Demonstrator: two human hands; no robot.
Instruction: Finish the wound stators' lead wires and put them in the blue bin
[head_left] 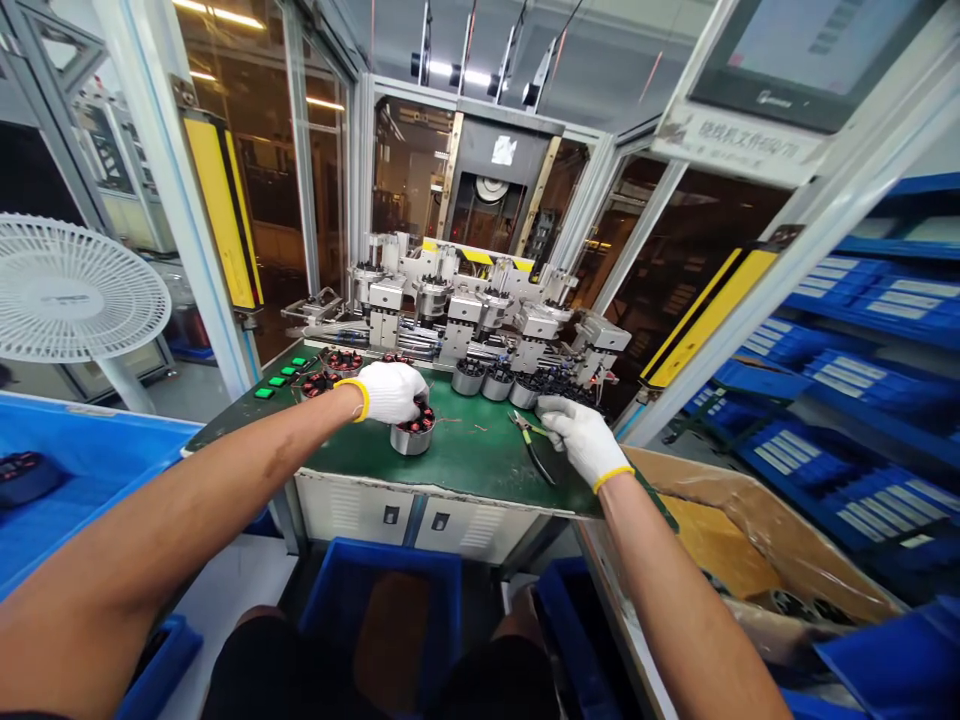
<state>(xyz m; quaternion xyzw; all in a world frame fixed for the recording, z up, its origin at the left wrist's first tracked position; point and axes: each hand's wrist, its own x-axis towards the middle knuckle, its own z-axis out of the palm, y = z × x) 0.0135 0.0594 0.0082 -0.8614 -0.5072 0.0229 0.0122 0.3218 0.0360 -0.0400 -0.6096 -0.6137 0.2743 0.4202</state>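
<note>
1. Setting: a workshop bay with a multi-head machine behind a green tabletop, framed by metal posts; a white fan stands to the left and blue bins line racks to the right.
2. Held item: one metal ring core with red-and-black windings sits near the front edge of the tabletop, left of its middle.
3. Left hand: the gloved left hand is over this core, its fingers bent down at the top and, as judged, gripping it. The glove hides the exact contact.
4. Right hand: the gloved right hand is at the right, fingers curled beside the cutting pliers and close to the dark-topped cores. Whether they are closed on anything cannot be told.
5. Apparently done: further cores with red windings are grouped at the rear left, near the green buttons.
6. Apparently left: dark-topped cores form a row before the machine, right of centre; no red winding is discernible on them.
7. Progress: judged partway, with both kinds present. Wire scraps lie on the tabletop. The finish of the held core cannot be verified.
</note>
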